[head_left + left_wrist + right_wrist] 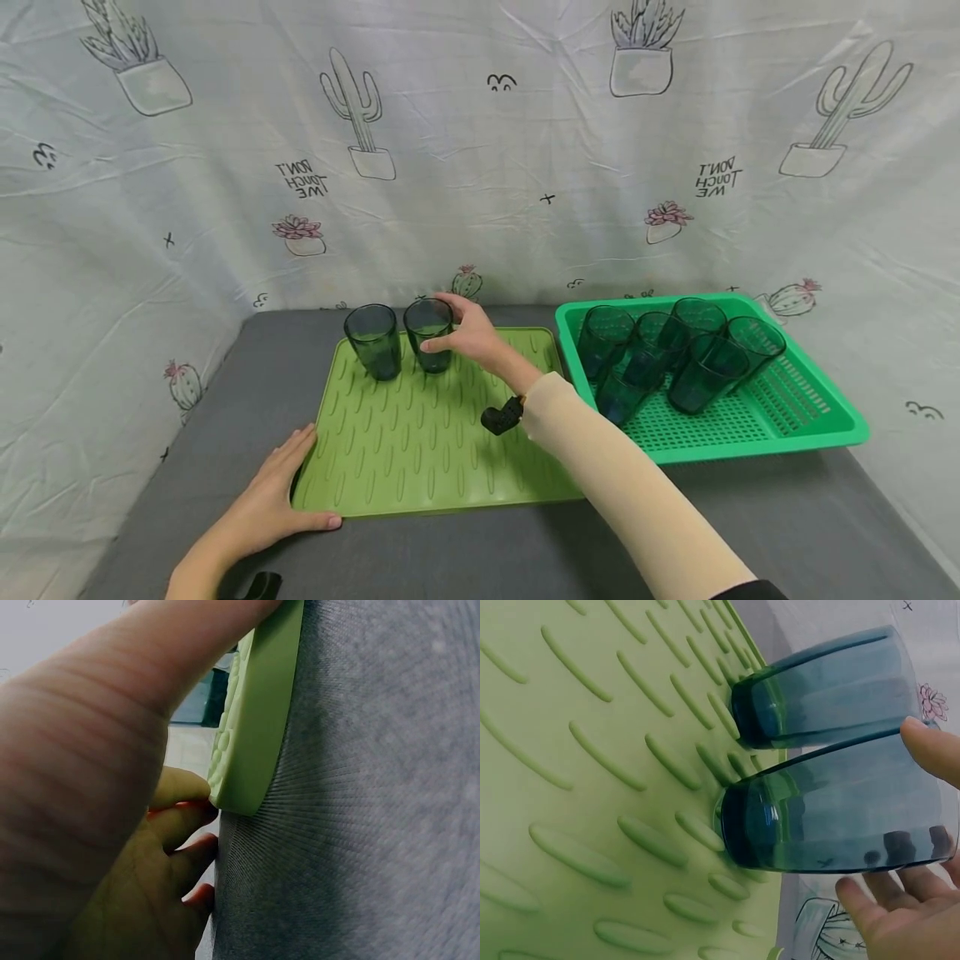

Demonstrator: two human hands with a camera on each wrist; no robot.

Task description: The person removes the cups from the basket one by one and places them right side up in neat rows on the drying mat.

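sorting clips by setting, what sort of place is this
Probably a staged tabletop setup rather than a working kitchen: a cactus-print sheet hangs behind a grey cloth-covered table, where a green mat and a plastic basket of glasses are laid out.

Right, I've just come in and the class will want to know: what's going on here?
A person's right hand holds a glass upright at the far side of a green mat, next to a second glass. The left hand rests at the mat's near left corner. To the right, more glasses sit in a green basket.
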